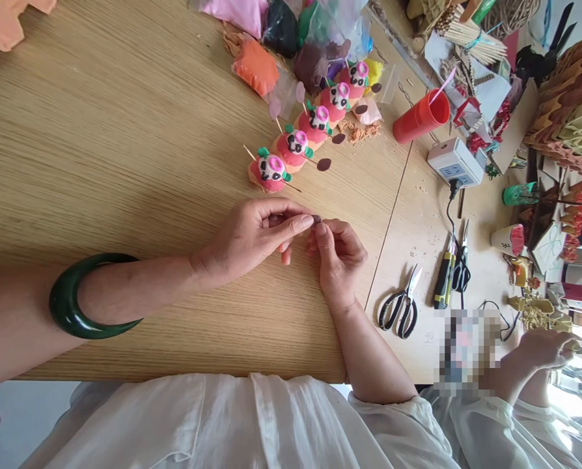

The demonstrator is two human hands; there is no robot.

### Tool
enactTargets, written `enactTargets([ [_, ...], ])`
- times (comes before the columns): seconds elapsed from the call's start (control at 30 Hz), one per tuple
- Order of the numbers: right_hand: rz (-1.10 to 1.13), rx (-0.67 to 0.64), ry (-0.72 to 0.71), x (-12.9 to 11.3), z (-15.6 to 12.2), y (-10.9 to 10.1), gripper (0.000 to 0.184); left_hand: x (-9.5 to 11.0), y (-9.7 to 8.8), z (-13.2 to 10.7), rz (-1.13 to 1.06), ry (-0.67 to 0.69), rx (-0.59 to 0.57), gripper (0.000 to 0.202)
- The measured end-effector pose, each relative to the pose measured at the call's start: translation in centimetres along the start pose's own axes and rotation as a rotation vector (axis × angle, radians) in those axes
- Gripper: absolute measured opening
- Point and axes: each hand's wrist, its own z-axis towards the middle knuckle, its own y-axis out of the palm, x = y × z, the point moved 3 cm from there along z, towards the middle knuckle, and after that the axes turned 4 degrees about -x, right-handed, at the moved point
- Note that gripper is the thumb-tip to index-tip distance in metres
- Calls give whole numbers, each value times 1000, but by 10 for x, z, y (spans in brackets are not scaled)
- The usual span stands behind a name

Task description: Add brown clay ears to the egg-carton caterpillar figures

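Evidently, one small dark piece [317,219] needs both hands: above the desk [149,143], the left hand [252,238] and right hand [340,257] each have thumb and forefinger nearly closed on it, the other fingers curled loosely, probably because so tiny a lump suits only a fingertip pinch. It sits just in front of the body, likely for a close view. Five pink-and-white figures [316,121] stand in a diagonal row beyond, perhaps lined up for easy reach; four dark ovals [323,165] tip sticks on their right, while the nearest figure's two sticks are bare. One pair of scissors [403,306] and one red cup [418,118] lie to the right, seemingly leaving working room
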Motion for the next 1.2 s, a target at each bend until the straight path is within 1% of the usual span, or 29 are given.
enactTargets([
  [0.1,-4,8,15,1,0,0,29,-2,0,0,0,0,7,23],
  [0.23,-5,-3,26,-1,-1,0,31,-1,-1,1,52,11,28,17],
  [0.3,11,22,29,-2,-1,0,30,-2,-1,1,63,-1,31,17],
  [0.37,27,48,26,-2,-1,-1,29,-3,-1,1,76,-12,9,17],
  [0.47,6,32,-3,-1,1,-1,29,-3,0,2,102,-21,-38,17],
  [0.53,-19,21,-29,0,1,-2,26,-3,0,1,106,-24,-48,16],
  [0.63,-48,29,-61,1,1,-4,23,-4,0,0,82,-22,-41,20],
  [0.77,-71,8,-110,-1,0,-4,20,-6,-1,-1,72,-1,-1,23],
  [0.83,-47,-4,-92,-2,0,-3,19,-6,-1,-1,68,7,12,22],
  [1.0,-38,28,6,-1,-1,-3,28,-2,-1,-1,27,7,37,20],
  [1.1,-55,11,0,-1,-1,-2,29,0,-2,0,18,14,50,21],
  [1.2,-46,-18,-27,-1,0,-2,24,-1,-2,0,26,7,33,21],
])
